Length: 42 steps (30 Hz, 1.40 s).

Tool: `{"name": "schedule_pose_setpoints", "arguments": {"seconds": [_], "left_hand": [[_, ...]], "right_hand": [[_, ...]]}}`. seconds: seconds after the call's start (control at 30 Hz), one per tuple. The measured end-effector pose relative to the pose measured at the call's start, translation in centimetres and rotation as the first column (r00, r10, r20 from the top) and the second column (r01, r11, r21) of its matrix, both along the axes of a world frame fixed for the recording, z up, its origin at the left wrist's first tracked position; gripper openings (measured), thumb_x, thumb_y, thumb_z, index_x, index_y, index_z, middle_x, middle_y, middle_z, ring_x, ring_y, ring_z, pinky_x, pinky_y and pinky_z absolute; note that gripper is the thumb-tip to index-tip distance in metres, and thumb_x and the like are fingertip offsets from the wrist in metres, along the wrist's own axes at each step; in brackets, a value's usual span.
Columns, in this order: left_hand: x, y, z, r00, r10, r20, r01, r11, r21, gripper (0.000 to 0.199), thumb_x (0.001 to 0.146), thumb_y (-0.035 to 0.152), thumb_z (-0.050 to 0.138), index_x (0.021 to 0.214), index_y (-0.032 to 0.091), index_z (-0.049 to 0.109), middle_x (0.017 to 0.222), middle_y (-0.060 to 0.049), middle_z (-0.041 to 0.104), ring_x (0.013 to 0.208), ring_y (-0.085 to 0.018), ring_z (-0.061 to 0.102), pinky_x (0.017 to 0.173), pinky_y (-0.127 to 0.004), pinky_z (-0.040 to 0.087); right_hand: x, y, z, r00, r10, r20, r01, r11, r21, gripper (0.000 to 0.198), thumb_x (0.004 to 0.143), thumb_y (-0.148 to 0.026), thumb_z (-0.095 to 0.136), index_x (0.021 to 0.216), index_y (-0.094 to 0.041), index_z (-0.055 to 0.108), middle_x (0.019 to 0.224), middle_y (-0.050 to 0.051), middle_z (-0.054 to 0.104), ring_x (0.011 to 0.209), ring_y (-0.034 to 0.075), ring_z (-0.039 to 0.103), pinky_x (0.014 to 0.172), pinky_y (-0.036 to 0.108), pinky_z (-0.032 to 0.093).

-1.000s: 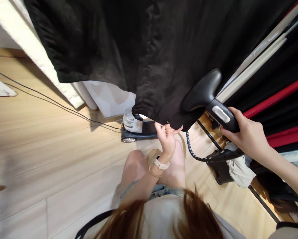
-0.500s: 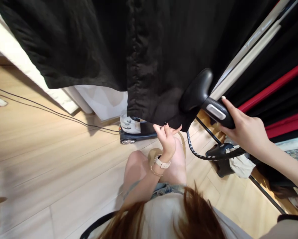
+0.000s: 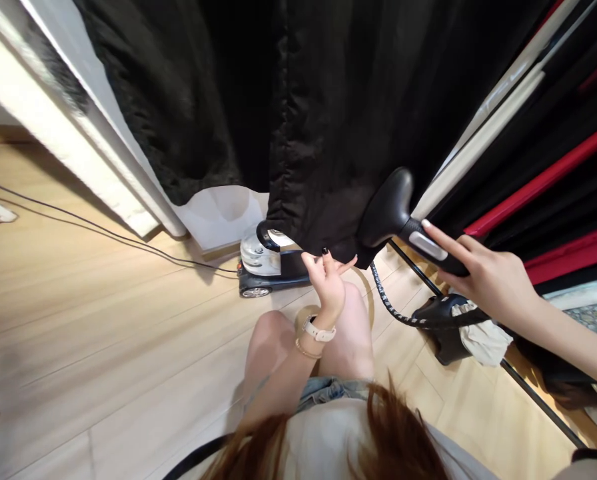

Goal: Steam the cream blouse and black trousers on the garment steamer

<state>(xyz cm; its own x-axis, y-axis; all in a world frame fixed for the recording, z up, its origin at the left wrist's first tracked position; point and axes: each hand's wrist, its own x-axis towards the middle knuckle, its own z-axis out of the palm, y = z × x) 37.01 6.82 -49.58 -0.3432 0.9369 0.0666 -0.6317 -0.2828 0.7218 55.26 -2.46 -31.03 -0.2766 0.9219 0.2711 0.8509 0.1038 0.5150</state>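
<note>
A black garment [image 3: 323, 133] hangs down in front of me, with a puckered seam along its middle. My left hand [image 3: 328, 280], wearing a pale watch [image 3: 319, 330], pinches the garment's bottom hem between thumb and fingers. In my right hand [image 3: 493, 280] is the handle of a black garment steamer head [image 3: 391, 207]. Its head rests against the front of the cloth near the lower right corner, to the right of my left hand. A patterned steam hose [image 3: 393, 312] curves below the right hand.
The steamer's base unit [image 3: 261, 263] with a clear water tank stands on the wooden floor [image 3: 128, 347], its power cord [image 3: 103, 227] trailing left. Black and red clothes [image 3: 538, 180] hang at the right above a black rail. A black object with white cloth [image 3: 483, 340] lies below them.
The steamer head has moved slightly down and left with my right hand. The garment's left part has swung to the right, showing more of the white surface behind it.
</note>
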Motion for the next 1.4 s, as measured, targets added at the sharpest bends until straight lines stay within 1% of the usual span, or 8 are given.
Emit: {"name": "schedule_pose_setpoints", "arguments": {"seconds": [0.5, 0.6, 0.67, 0.77, 0.9, 1.1, 1.27, 1.4], "left_hand": [[-0.1, 0.5, -0.1, 0.999, -0.005, 0.039, 0.005, 1.0, 0.004, 0.05, 0.088, 0.051, 0.071, 0.089, 0.025, 0.028, 0.077, 0.01, 0.044, 0.058, -0.005, 0.051, 0.079, -0.048, 0.066], [-0.3, 0.5, 0.0, 0.996, -0.057, 0.073, 0.053, 0.997, 0.047, 0.044, 0.088, 0.043, 0.073, 0.101, 0.027, 0.035, 0.1, 0.003, 0.059, 0.084, -0.011, 0.064, 0.089, -0.045, 0.062], [-0.4, 0.6, 0.1, 0.993, -0.099, 0.062, 0.094, 0.992, 0.08, 0.054, 0.084, 0.034, 0.079, 0.119, 0.031, 0.036, 0.115, -0.002, 0.062, 0.098, -0.013, 0.066, 0.095, -0.039, 0.058], [-0.4, 0.9, 0.4, 0.986, -0.165, 0.023, 0.163, 0.985, 0.058, 0.077, 0.08, 0.025, 0.082, 0.138, 0.036, 0.033, 0.111, -0.003, 0.063, 0.091, -0.012, 0.066, 0.092, -0.031, 0.057], [-0.1, 0.9, 0.9, 0.967, -0.242, 0.078, 0.243, 0.97, 0.001, 0.081, 0.083, 0.027, 0.078, 0.145, 0.04, 0.029, 0.099, 0.0, 0.058, 0.08, -0.011, 0.062, 0.082, -0.036, 0.064], [0.4, 0.1, 1.0, 0.986, -0.157, 0.057, 0.153, 0.986, 0.068, 0.082, 0.083, 0.031, 0.079, 0.146, 0.036, 0.028, 0.11, -0.003, 0.058, 0.091, -0.013, 0.065, 0.095, -0.045, 0.061], [0.3, -0.2, 1.0, 0.997, -0.072, -0.005, 0.072, 0.996, 0.048, 0.088, 0.077, 0.04, 0.084, 0.146, 0.034, 0.03, 0.123, -0.009, 0.057, 0.105, -0.02, 0.067, 0.089, -0.044, 0.063], [0.4, -0.5, 0.9, 0.997, -0.075, 0.009, 0.075, 0.997, 0.021, 0.1, 0.073, 0.036, 0.088, 0.149, 0.041, 0.023, 0.138, -0.01, 0.054, 0.112, -0.021, 0.067, 0.093, -0.044, 0.062]], "right_hand": [[1.0, 0.2, 0.1, 1.0, -0.02, -0.014, 0.02, 1.0, -0.006, 0.076, 0.095, -0.038, 0.055, 0.163, -0.036, 0.02, 0.09, 0.002, 0.062, 0.059, 0.014, 0.056, 0.047, 0.024, 0.029], [1.3, 0.7, 1.0, 0.994, -0.061, -0.096, 0.068, 0.994, 0.081, 0.073, 0.097, -0.039, 0.053, 0.163, -0.033, 0.023, 0.098, 0.005, 0.065, 0.065, 0.017, 0.061, 0.05, 0.025, 0.034], [1.3, 0.7, 1.9, 0.986, -0.061, -0.152, 0.082, 0.987, 0.136, 0.07, 0.099, -0.037, 0.049, 0.163, -0.031, 0.023, 0.105, 0.008, 0.067, 0.072, 0.021, 0.065, 0.053, 0.027, 0.038], [1.2, 0.2, 2.7, 0.973, -0.039, -0.227, 0.079, 0.982, 0.174, 0.069, 0.1, -0.035, 0.046, 0.164, -0.03, 0.021, 0.108, 0.011, 0.068, 0.079, 0.025, 0.067, 0.058, 0.031, 0.044], [1.1, -0.9, 1.7, 0.966, 0.026, -0.256, 0.011, 0.99, 0.144, 0.07, 0.099, -0.038, 0.05, 0.163, -0.031, 0.024, 0.107, 0.008, 0.066, 0.074, 0.021, 0.066, 0.058, 0.029, 0.046], [1.9, -0.1, -1.0, 0.977, 0.049, -0.209, -0.058, 0.998, -0.035, 0.07, 0.097, -0.038, 0.054, 0.161, -0.034, 0.027, 0.096, 0.002, 0.063, 0.066, 0.016, 0.062, 0.054, 0.024, 0.039], [2.1, 1.0, -0.8, 0.937, 0.005, -0.348, 0.004, 1.0, 0.025, 0.074, 0.094, -0.036, 0.056, 0.162, -0.031, 0.026, 0.098, 0.003, 0.066, 0.076, 0.02, 0.066, 0.062, 0.026, 0.045], [0.9, 0.1, -0.6, 0.938, 0.059, -0.342, -0.057, 0.998, 0.016, 0.076, 0.093, -0.036, 0.057, 0.162, -0.032, 0.026, 0.1, 0.004, 0.066, 0.077, 0.02, 0.066, 0.062, 0.026, 0.047]]}}
